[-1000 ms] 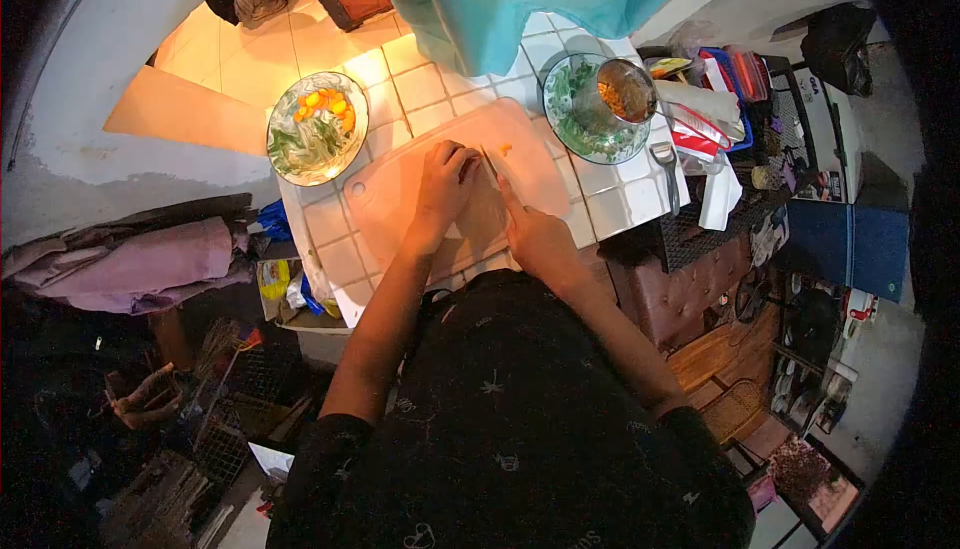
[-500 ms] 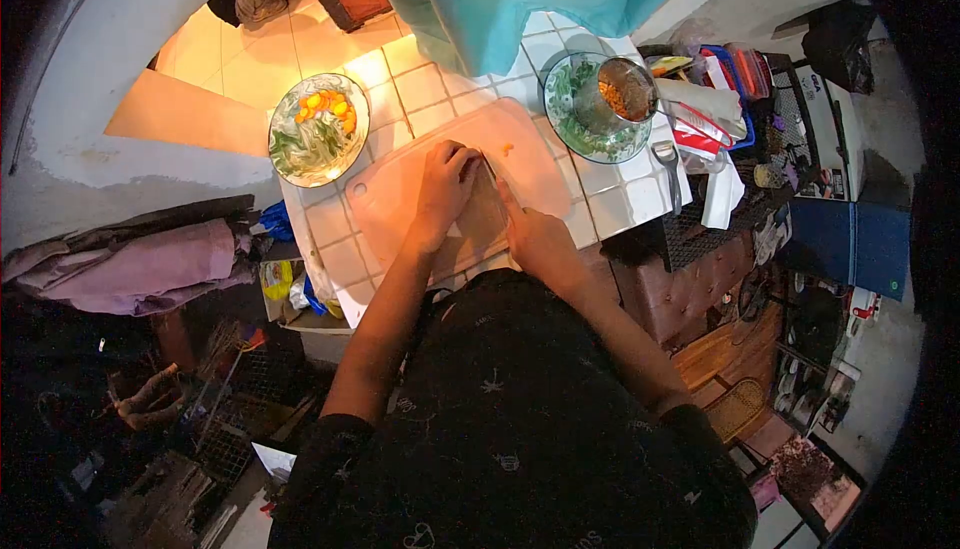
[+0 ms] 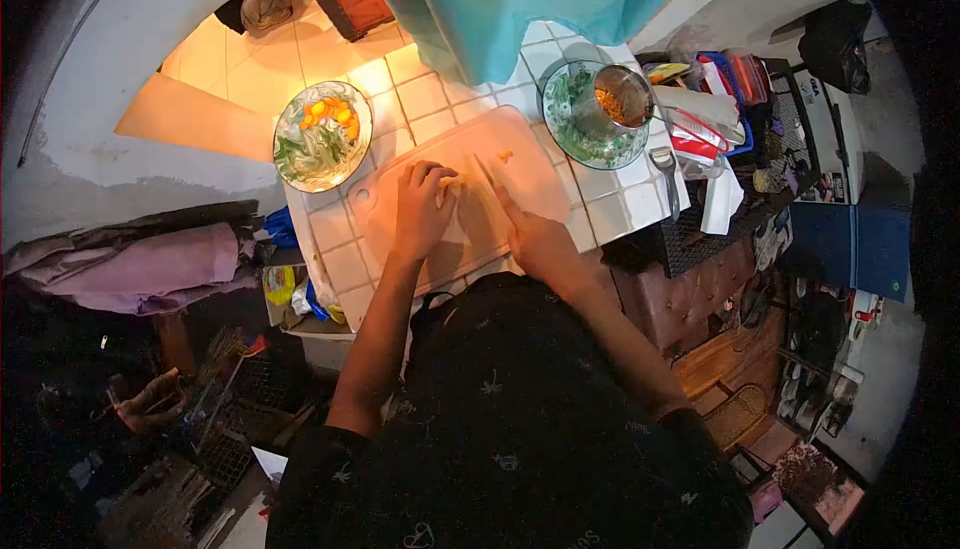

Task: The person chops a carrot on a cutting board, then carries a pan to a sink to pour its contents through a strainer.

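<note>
On the pink cutting board, my left hand has its fingers curled over a small pale piece of food; its kind is hard to make out. My right hand is closed round the handle of a knife, index finger laid along it. The blade points away from me over the board, a little right of the pale piece and apart from it. Small orange bits lie just beyond the blade, to its right.
Left of the board stands a plate of sliced green, white and orange vegetables. A glass bowl of greens holds a metal cup with orange bits. A peeler lies at the right edge. A teal curtain hangs behind.
My left hand has moved left, away from the knife, and the pale piece now shows at its fingers. The knife tip has tilted left, with the blade more visible.
</note>
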### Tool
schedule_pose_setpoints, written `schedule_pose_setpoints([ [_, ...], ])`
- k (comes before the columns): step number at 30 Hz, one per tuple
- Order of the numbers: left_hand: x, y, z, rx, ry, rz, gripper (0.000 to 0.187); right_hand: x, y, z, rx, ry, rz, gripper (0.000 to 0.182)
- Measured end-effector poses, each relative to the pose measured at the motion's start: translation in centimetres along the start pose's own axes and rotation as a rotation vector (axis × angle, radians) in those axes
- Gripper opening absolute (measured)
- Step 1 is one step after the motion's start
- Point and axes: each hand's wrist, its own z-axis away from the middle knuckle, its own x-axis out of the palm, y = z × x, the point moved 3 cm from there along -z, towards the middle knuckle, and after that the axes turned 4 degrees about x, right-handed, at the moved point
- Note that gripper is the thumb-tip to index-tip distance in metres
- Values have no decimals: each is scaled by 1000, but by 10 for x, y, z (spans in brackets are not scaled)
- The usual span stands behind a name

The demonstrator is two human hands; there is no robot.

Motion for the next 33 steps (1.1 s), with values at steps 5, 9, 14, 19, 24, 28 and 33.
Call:
schedule_pose_setpoints([
  [5, 2, 2, 4, 4, -34, -68, 21, 11, 7, -9, -81, 62, 3, 72],
  [9, 11, -1, -2, 62, -17, -179, 15, 3, 14, -9, 74, -31, 31, 74],
  [14, 40, 0, -27, 69, -3, -102, 10, 2, 17, -8, 101, 9, -11, 73],
  [19, 45, 2, -27, 69, 50, -71, 8, -2, 11, -10, 117, -23, 39, 71],
  [24, 42, 6, -20, 89, 113, -14, 11, 8, 13, -4, 34, 63, 34, 69],
  [28, 40, 9, -23, 107, 116, -26, 12, 1, 7, -3, 38, 47, 19, 65],
  [33, 44, 6, -22, 43, 106, 32, 10, 1, -3, -3, 6, 16, 63, 66],
])
